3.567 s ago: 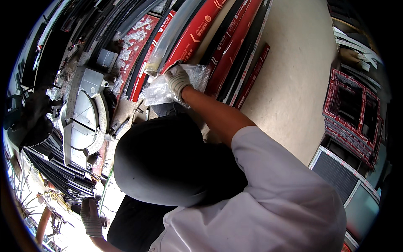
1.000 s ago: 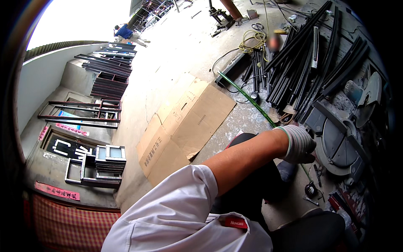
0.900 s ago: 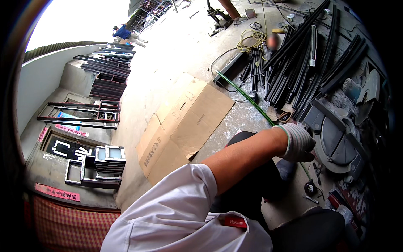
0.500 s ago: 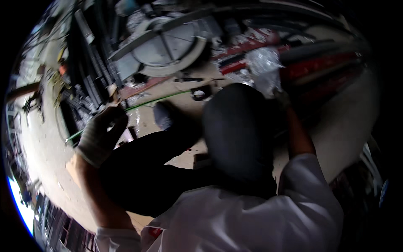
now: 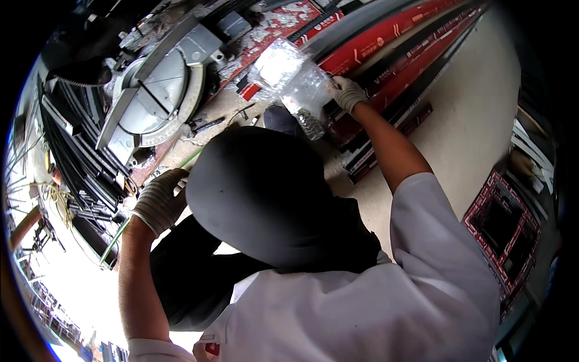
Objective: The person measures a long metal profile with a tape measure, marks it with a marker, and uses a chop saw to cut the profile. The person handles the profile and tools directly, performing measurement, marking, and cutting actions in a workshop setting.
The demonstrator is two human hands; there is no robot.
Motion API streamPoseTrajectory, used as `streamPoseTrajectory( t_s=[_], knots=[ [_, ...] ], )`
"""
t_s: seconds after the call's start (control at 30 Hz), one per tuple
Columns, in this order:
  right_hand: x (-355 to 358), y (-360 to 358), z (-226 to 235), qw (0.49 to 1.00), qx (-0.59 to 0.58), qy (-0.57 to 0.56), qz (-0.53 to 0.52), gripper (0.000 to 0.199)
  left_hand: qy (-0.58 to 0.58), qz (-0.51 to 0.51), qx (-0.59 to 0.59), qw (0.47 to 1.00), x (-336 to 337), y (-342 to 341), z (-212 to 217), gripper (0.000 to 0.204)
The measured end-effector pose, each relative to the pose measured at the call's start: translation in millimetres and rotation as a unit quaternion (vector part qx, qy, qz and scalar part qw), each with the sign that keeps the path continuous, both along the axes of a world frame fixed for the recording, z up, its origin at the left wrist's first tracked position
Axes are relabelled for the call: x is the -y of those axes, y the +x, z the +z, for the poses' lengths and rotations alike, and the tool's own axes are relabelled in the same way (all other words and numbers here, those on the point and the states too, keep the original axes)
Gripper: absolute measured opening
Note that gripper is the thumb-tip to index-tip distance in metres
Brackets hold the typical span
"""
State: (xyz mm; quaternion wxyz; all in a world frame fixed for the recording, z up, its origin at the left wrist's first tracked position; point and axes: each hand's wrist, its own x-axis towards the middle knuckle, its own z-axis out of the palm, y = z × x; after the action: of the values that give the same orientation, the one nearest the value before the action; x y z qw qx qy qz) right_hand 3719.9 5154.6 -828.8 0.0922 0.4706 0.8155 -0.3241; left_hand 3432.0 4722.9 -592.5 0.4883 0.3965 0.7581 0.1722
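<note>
At the upper centre, my gloved right grip (image 5: 348, 96) pinches a crinkled clear plastic sheet (image 5: 304, 89), not yet released; at centre-left, whether my half-curled left grip (image 5: 160, 201) holds anything, I cannot tell.

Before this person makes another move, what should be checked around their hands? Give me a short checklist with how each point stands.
1. Both hands gloved: ok. The left hand and right hand wear striped pale gloves.
2. Plastic in hand: ok. The right hand grips the clear plastic at its right edge.
3. Left hand free: cannot tell. Its palm is hidden, and a green strip runs behind it.
4. Hands away from the saw blade: ok. Both are apart from it.
5. Red bars uncovered: not ok. The plastic overlaps some of their ends in this view.
6. Saw switched off: cannot tell from this picture.
</note>
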Motion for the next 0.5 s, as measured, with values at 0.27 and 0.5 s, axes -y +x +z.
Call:
streamPoseTrajectory(
  t_s=[0.27,0.5],
  knots=[
    [46,71,16,0.971,0.039,0.222,0.076,0.058,-0.075,0.157,0.181,0.968,25,-4,-35,0.038],
    [99,133,34,0.969,0.232,0.07,0.045,0.066,-0.07,0.006,0.042,0.997,27,-9,-41,0.04]
  ],
)
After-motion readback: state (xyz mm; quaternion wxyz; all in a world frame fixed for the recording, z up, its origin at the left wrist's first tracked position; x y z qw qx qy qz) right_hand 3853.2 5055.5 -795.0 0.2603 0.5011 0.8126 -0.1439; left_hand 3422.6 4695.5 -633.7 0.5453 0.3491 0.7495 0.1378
